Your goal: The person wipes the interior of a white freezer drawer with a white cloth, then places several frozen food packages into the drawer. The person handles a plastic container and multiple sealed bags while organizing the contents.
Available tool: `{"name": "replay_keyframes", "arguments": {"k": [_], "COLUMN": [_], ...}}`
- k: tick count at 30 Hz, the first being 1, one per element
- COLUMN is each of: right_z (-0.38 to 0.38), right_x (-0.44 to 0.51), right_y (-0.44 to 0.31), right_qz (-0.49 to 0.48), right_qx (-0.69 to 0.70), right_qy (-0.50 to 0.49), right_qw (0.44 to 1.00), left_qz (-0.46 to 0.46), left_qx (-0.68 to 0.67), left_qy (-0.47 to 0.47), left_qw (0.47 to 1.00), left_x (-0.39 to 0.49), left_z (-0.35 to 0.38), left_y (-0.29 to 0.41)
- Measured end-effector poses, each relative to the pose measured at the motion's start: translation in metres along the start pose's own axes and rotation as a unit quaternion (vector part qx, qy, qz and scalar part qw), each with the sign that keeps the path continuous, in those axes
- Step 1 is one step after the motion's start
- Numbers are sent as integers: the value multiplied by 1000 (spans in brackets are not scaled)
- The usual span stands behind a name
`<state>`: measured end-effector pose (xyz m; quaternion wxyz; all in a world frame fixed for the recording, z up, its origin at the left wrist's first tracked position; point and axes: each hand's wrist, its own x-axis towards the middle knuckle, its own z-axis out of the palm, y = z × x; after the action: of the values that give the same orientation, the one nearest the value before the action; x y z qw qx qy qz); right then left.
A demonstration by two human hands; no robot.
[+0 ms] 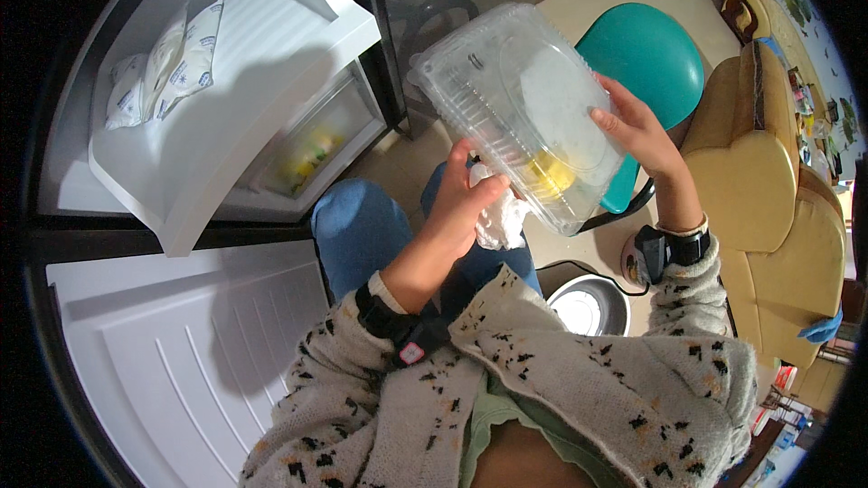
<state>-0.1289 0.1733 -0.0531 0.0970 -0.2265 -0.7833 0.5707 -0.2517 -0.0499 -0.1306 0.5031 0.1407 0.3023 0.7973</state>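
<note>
Both hands hold a clear plastic clamshell container point(502, 102), tilted above my knees, with something yellow point(550, 173) showing at its lower end. My left hand point(451, 207) grips the near edge, and a crumpled white tissue or cloth point(500, 220) is held under its fingers. My right hand point(637, 125) grips the opposite edge, thumb on the flat face. On the left, a pulled-out white freezer drawer or shelf point(271, 115) bears several white ice packs point(166, 71). Below it is a translucent drawer point(319, 142) with yellow and green items inside.
An open white-lined refrigerator door point(190, 352) lies at lower left. A teal-seated stool point(644, 61) stands beyond my right hand. Below that hand, a round metal-rimmed pan or basin point(610, 298) with a black cord beside it is on the floor. A tan sofa point(753, 163) stands at right.
</note>
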Motion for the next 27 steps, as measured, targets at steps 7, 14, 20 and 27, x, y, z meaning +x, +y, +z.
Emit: {"name": "replay_keyframes", "arguments": {"k": [7,14,20,27], "right_z": [-1,8,34,80], "right_x": [-5,-1,-1,0], "right_y": [-20,-45,-98,-167], "right_qz": [-48,-89,-147,-264], "right_qx": [-35,-51,-97,-113], "right_qy": [17,12,2,-29], "right_qw": [998,995,984,957], "left_qz": [-4,14,-5,88], "left_qx": [11,67,-28,53], "left_qy": [-19,-16,-48,43], "left_qw": [1000,998,998,994], "left_x": [-1,-13,-40,-93], "left_z": [7,14,15,22], "left_y": [13,39,83,135]}}
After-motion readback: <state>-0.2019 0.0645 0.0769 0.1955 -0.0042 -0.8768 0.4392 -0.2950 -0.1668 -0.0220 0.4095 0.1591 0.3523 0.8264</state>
